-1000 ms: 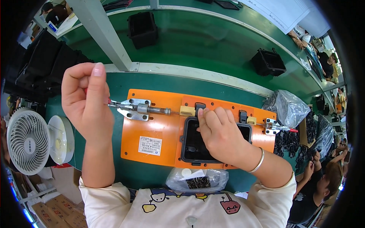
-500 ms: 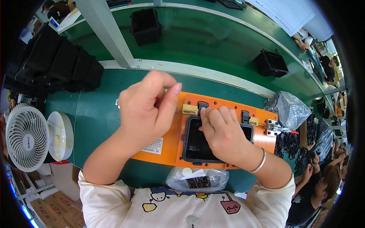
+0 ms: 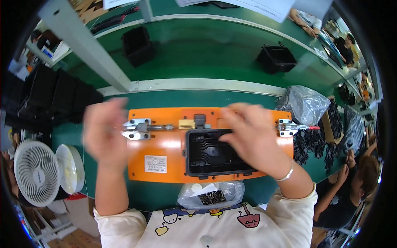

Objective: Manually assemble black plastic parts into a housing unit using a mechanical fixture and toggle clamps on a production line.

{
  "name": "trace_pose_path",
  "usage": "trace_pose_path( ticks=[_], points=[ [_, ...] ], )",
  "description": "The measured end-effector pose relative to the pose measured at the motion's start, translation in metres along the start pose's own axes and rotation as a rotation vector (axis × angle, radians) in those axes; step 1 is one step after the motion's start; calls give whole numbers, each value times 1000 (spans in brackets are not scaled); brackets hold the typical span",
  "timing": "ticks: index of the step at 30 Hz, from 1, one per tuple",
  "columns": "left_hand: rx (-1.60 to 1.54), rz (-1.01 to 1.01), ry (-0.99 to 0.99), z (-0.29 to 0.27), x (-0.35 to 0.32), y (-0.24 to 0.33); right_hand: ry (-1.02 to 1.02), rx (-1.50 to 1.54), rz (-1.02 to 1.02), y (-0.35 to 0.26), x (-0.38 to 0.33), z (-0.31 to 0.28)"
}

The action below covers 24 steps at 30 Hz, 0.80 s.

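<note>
A black plastic case half [image 3: 215,153] lies open side up in an orange fixture plate [image 3: 173,175]. My left hand [image 3: 103,134] is smeared by motion beside the left toggle clamp [image 3: 138,129]; whether its fingers close on the clamp's handle cannot be made out. From that clamp a metal rod reaches a brass block [image 3: 187,124], which sits beside a black latch [image 3: 200,120] at the case's far edge. My right hand [image 3: 258,138], slightly blurred, hovers over the case's right part with fingers apart, seemingly holding nothing. It hides the case's right end and the latch there.
Right of the plate's second toggle clamp [image 3: 286,128] lie black plastic parts [image 3: 308,144] and a clear bag [image 3: 306,105]. A bag of screws [image 3: 212,197] sits near my body. At left stand a white fan [image 3: 37,173] and stacked black cases [image 3: 53,93]. A co-worker sits at right.
My right hand has moved off the left latch toward the right. My left hand has moved left and down, revealing the left toggle clamp. The view has shifted.
</note>
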<state>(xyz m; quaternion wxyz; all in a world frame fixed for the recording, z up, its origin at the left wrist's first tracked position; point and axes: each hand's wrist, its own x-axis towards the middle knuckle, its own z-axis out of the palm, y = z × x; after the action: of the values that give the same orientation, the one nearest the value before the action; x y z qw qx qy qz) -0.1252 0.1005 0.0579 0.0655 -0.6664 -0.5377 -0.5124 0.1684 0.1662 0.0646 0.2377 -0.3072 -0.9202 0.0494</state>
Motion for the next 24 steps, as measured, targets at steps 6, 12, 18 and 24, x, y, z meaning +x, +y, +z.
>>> trace_pose_path(
  ticks=[6,12,18,24],
  points=[
    [595,-5,203,-44,15,-20,677,30,877,101,-129,-45],
    [57,301,-529,87,13,83,1142,620,1269,147,-180,-38],
    [78,266,-761,142,18,105,1303,1223,1196,173,-190,-41],
    [-5,146,-736,157,5,101,1291,1261,1141,180,-183,-42]
  ],
)
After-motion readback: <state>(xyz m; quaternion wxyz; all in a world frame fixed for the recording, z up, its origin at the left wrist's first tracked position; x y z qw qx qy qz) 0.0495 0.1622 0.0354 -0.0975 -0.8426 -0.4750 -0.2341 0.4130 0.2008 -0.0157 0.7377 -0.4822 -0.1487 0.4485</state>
